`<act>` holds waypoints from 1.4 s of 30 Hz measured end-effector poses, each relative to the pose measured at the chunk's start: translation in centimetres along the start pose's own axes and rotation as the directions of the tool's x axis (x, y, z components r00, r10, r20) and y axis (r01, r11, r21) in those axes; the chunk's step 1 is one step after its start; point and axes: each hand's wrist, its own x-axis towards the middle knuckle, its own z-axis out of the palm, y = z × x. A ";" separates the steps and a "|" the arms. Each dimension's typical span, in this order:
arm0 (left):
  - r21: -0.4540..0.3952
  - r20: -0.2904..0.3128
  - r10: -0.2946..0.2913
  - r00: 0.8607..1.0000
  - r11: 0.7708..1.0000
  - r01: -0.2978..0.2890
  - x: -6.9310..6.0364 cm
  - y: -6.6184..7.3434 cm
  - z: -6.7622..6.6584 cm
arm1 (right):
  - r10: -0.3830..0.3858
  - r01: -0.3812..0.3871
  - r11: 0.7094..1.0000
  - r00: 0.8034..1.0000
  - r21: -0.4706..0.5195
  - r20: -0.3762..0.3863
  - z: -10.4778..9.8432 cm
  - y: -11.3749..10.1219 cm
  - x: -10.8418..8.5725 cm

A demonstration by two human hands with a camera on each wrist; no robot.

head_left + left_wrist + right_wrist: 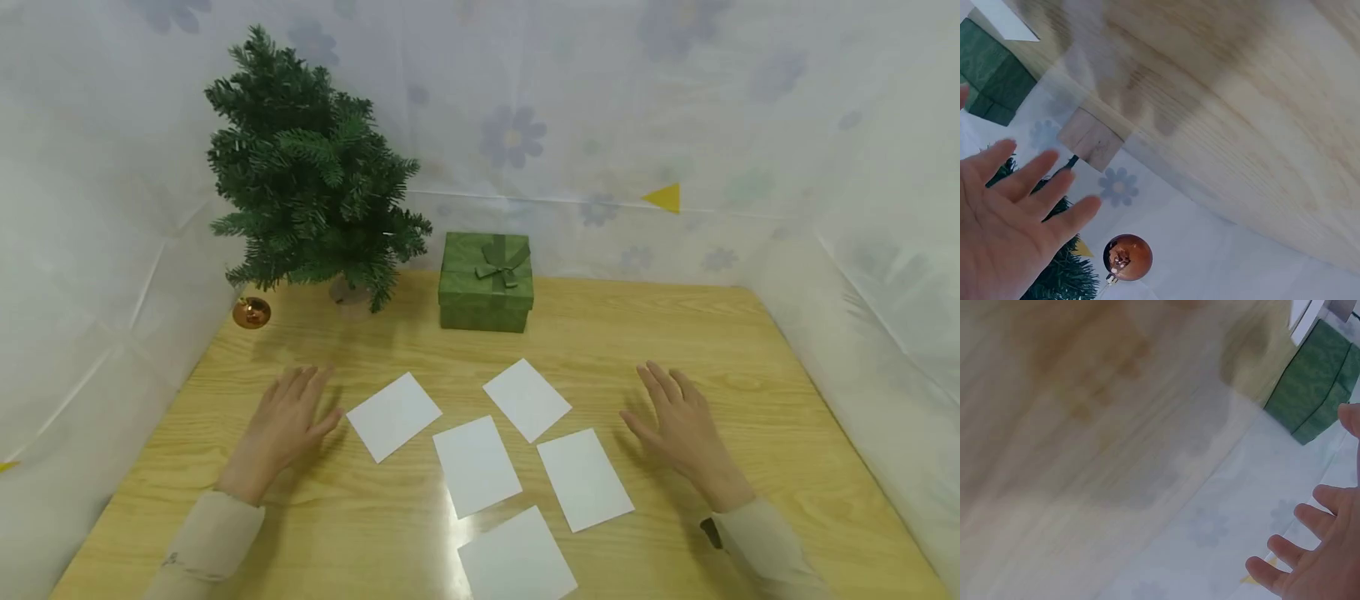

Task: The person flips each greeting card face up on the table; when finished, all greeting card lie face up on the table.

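Several white cards lie spread over the middle of the wooden table, among them a left one, a central one and a right one. My left hand is just left of the leftmost card, palm down, fingers extended and spread, holding nothing. On the other side my right hand is to the right of the cards, fingers spread, also holding nothing. Both wrist views show the empty palms, the left hand and the right hand, with fingers apart.
A small green tree stands at the back left, with a copper ball ornament hanging low on its left. Beside it sits a green gift box with a bow. White flowered cloth surrounds the table at the back and sides.
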 end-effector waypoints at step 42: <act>-0.168 0.210 -0.024 0.977 0.984 0.061 0.5 2.1 1.0 | -0.281 0.206 0.957 0.834 0.204 0.475 8.0 -17.1 11.0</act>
